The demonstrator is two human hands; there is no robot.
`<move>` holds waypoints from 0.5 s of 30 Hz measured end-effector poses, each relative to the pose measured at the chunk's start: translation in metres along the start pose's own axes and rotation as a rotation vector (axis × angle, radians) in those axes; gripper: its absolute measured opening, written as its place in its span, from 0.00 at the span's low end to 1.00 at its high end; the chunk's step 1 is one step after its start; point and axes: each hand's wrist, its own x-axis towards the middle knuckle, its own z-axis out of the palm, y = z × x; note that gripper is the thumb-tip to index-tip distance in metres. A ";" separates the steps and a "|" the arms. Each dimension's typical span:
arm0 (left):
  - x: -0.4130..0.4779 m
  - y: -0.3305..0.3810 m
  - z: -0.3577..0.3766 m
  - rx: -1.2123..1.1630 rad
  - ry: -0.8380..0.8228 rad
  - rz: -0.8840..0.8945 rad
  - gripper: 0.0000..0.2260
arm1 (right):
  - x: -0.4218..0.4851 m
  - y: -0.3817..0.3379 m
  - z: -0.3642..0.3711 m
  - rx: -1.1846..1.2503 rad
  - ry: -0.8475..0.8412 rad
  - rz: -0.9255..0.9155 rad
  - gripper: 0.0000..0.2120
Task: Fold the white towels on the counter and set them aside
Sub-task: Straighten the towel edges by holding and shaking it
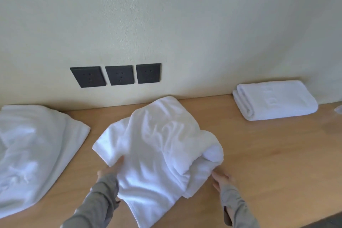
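Note:
A rumpled white towel lies in the middle of the wooden counter, partly folded over itself. My left hand reaches under its left edge, and most of the fingers are hidden by the cloth. My right hand touches the towel's right lower fold, with its fingertips tucked beneath the fabric. A neatly folded white towel sits at the back right against the wall. A loose white towel lies spread at the left.
Three dark wall sockets are set in the pale wall just above the counter's back edge. Bare wood shows between the middle towel and the folded one. A small white thing shows at the far right edge.

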 end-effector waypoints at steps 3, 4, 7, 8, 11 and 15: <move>0.003 0.010 0.016 -0.108 -0.091 -0.010 0.39 | -0.001 -0.008 0.026 -0.083 -0.059 -0.008 0.25; 0.003 0.013 0.020 -0.094 -0.123 -0.003 0.41 | 0.000 -0.011 0.035 -0.154 -0.032 -0.023 0.27; 0.001 0.019 0.029 -0.086 -0.190 0.003 0.44 | -0.008 -0.021 0.055 -0.254 -0.086 -0.127 0.19; 0.000 0.022 0.030 -0.095 -0.197 0.024 0.42 | -0.012 -0.024 0.059 -0.236 -0.094 -0.171 0.14; -0.005 0.040 0.021 -0.052 -0.139 0.115 0.34 | -0.032 -0.048 0.060 -0.198 -0.059 -0.414 0.12; -0.017 0.088 -0.024 -0.056 -0.039 0.348 0.34 | -0.061 -0.133 0.037 -0.520 0.216 -0.979 0.11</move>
